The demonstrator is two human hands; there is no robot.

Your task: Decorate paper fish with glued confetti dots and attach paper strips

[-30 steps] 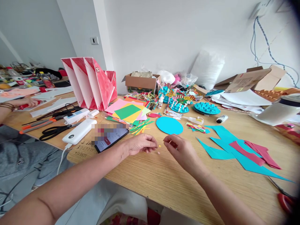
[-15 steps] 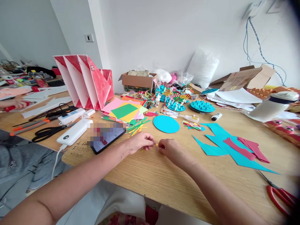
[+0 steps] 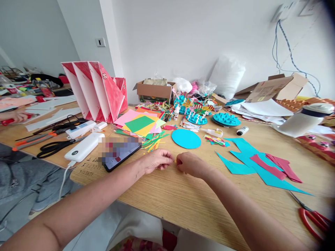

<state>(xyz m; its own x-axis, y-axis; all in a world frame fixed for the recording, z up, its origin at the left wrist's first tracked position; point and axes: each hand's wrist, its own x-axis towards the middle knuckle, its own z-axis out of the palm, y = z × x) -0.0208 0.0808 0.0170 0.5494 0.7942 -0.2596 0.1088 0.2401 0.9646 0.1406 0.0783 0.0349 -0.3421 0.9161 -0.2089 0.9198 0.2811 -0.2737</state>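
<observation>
My left hand (image 3: pixel 160 159) and my right hand (image 3: pixel 188 163) meet fingertip to fingertip above the table's front part. Both pinch a small yellow paper strip (image 3: pixel 175 161), mostly hidden by the fingers. Just beyond them lies a flat blue paper disc (image 3: pixel 186 138). Cut green and yellow paper strips (image 3: pixel 156 142) lie loose behind my left hand. A phone (image 3: pixel 121 155) rests left of my left wrist. Right of my right hand are blue paper offcuts (image 3: pixel 252 155) with red paper pieces (image 3: pixel 269 166) on top.
Red-handled scissors (image 3: pixel 314 219) lie at the right front edge. A white power bank (image 3: pixel 83 146) and black scissors (image 3: pixel 56 147) are at left, near a red-and-white file rack (image 3: pixel 95 92). Glue bottles (image 3: pixel 213 132) and a cardboard box (image 3: pixel 155 91) stand farther back. Another person's hand (image 3: pixel 15 117) holds a red-handled tool.
My hands have drawn slightly closer together, and less of the yellow strip shows between the fingertips. The other person's hand at far left has shifted slightly left.
</observation>
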